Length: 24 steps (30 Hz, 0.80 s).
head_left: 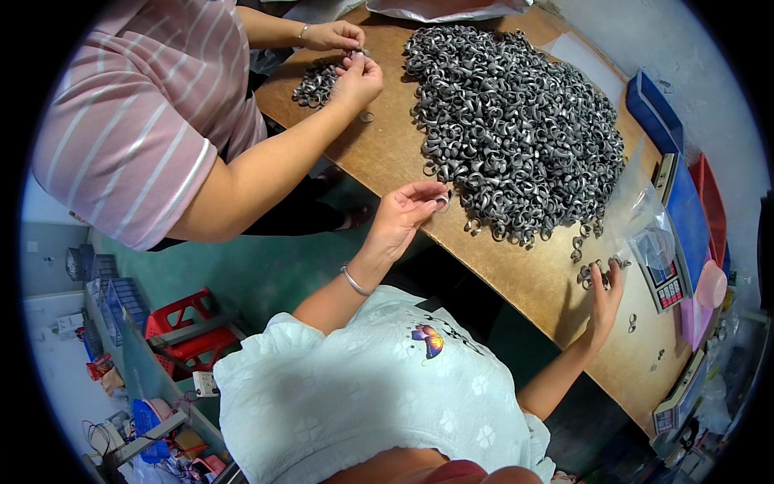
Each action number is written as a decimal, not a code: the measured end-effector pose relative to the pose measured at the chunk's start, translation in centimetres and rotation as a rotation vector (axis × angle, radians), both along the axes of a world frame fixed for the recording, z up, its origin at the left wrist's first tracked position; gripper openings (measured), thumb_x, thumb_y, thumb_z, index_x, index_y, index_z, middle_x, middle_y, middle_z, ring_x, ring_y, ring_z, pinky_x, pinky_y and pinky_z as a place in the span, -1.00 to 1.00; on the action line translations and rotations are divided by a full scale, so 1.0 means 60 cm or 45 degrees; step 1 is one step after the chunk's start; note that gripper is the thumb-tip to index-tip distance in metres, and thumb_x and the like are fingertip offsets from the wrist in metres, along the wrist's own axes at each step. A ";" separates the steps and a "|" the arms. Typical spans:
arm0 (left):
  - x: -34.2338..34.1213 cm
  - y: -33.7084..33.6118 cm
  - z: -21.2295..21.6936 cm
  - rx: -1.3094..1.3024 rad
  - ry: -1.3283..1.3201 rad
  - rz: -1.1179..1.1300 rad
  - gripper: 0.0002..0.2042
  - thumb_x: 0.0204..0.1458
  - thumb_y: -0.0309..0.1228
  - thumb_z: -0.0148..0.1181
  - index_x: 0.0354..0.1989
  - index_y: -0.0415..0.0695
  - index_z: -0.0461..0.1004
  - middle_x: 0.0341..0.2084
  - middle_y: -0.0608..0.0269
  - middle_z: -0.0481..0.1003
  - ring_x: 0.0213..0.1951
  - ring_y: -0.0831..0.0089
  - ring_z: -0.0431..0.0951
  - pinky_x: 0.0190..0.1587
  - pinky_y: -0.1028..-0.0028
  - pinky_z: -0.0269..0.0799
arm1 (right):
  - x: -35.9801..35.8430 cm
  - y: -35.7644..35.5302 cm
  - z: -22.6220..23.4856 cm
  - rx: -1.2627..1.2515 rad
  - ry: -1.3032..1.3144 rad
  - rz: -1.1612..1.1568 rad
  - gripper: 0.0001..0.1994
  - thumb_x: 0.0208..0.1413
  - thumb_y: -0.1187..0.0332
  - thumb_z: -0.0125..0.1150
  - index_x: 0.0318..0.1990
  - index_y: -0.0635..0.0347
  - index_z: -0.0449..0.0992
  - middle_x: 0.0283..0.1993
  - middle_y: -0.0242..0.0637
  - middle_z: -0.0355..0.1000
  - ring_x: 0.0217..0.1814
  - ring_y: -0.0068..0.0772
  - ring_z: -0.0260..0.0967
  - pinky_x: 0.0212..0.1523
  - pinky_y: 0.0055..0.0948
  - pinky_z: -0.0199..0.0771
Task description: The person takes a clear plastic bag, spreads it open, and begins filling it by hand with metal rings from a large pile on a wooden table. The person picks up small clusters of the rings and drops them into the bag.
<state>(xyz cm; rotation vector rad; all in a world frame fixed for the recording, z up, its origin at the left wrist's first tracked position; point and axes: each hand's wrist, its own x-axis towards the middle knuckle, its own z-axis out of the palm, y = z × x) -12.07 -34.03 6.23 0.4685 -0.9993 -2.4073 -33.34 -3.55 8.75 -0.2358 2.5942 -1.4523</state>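
Pinching a small silver-grey metal ring (442, 205) between thumb and fingertips, the person's left hand (401, 218) is raised at the near edge of a brown wooden worktop (516, 278), its grip pressed together on the piece. Just beyond the ring lies a broad, dense heap of dark grey metal rings (516, 133), covering the far middle of the worktop. To the right, the person's right hand (605, 305) reaches over a loose cluster of grey rings (585, 276) near the heap's right end; its thumb and fingers stand somewhat apart at the pieces, and one cannot tell whether its grip holds any. A few stray rings (632, 323) lie nearer and farther right. A smooth silver bangle (356, 281) circles the left wrist.

At the far left, a co-worker in a pink-and-white striped shirt (149, 137) brings both hands together over a smaller pile of dark grey rings (314, 83), fingertips meeting at a small dark piece. Along the right side stand a deep blue plastic bin (653, 113), a red plastic tray (708, 202) and a weighing scale with a keypad (667, 288), with a clear plastic bag (650, 234) partly over the scale. Left of the worktop, a red plastic stool (189, 327) stands on a green floor (298, 274).
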 end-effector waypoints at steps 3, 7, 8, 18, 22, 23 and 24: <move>0.002 -0.008 0.004 -0.126 -0.054 0.048 -0.73 -0.07 -0.66 0.11 -0.13 -0.34 0.37 -0.21 0.13 0.44 -0.18 0.48 0.46 -0.06 0.54 0.38 | 0.028 -0.015 -0.015 0.248 0.689 -0.209 -0.45 -0.05 0.34 0.21 0.09 0.40 0.21 0.05 0.01 0.24 0.09 -0.15 0.18 0.11 -0.32 0.14; 0.019 -0.001 0.007 -0.110 -0.144 -0.039 -0.72 -0.07 -0.67 0.11 -0.13 -0.34 0.37 -0.22 0.12 0.45 -0.21 0.47 0.48 -0.07 0.54 0.40 | 0.115 -0.090 0.002 0.074 0.850 -0.077 -0.66 0.00 0.46 0.12 -0.04 0.33 0.33 -0.14 -0.19 0.35 -0.08 -0.31 0.27 -0.08 -0.45 0.27; 0.018 0.008 0.004 -0.093 -0.170 -0.098 -0.72 -0.07 -0.67 0.11 -0.13 -0.34 0.37 -0.22 0.12 0.45 -0.22 0.47 0.49 -0.08 0.53 0.40 | 0.145 -0.120 0.008 -0.089 0.683 0.236 -0.69 0.00 0.49 0.11 -0.06 0.31 0.35 -0.15 -0.20 0.35 -0.13 -0.32 0.30 -0.14 -0.47 0.29; 0.009 -0.009 0.003 -0.549 -0.345 0.235 -0.84 0.00 -0.65 0.03 -0.22 -0.33 0.42 -0.29 0.21 0.46 -0.27 0.56 0.48 -0.20 0.61 0.42 | 0.222 -0.282 0.000 -0.227 0.585 0.896 -0.70 -0.08 0.56 0.17 -0.11 0.28 0.40 -0.25 -0.12 0.34 -0.33 -0.23 0.36 -0.34 -0.42 0.37; 0.024 -0.112 -0.006 -1.138 -0.606 0.759 -0.83 -0.05 -0.73 -0.01 -0.27 -0.37 0.42 -0.31 0.21 0.39 -0.31 0.54 0.47 -0.29 0.63 0.43 | 0.208 -0.264 -0.018 -0.125 0.662 0.913 -0.72 -0.10 0.55 0.18 -0.16 0.28 0.41 -0.27 -0.12 0.34 -0.31 -0.15 0.30 -0.28 -0.34 0.33; 0.032 -0.123 -0.006 -1.252 -0.784 0.698 -0.85 -0.07 -0.72 0.00 -0.30 -0.36 0.44 -0.33 0.19 0.40 -0.33 0.55 0.48 -0.30 0.61 0.43 | 0.206 -0.260 -0.021 -0.091 0.734 0.923 -0.73 -0.11 0.55 0.18 -0.17 0.28 0.41 -0.27 -0.11 0.34 -0.29 -0.13 0.29 -0.26 -0.33 0.32; 0.034 -0.127 -0.007 -1.304 -0.794 0.699 -0.85 -0.08 -0.72 0.01 -0.32 -0.35 0.45 -0.32 0.18 0.40 -0.34 0.53 0.48 -0.32 0.59 0.42 | 0.206 -0.259 -0.022 -0.036 0.746 0.891 -0.73 -0.12 0.53 0.19 -0.19 0.27 0.41 -0.25 -0.13 0.33 -0.21 -0.11 0.25 -0.18 -0.29 0.27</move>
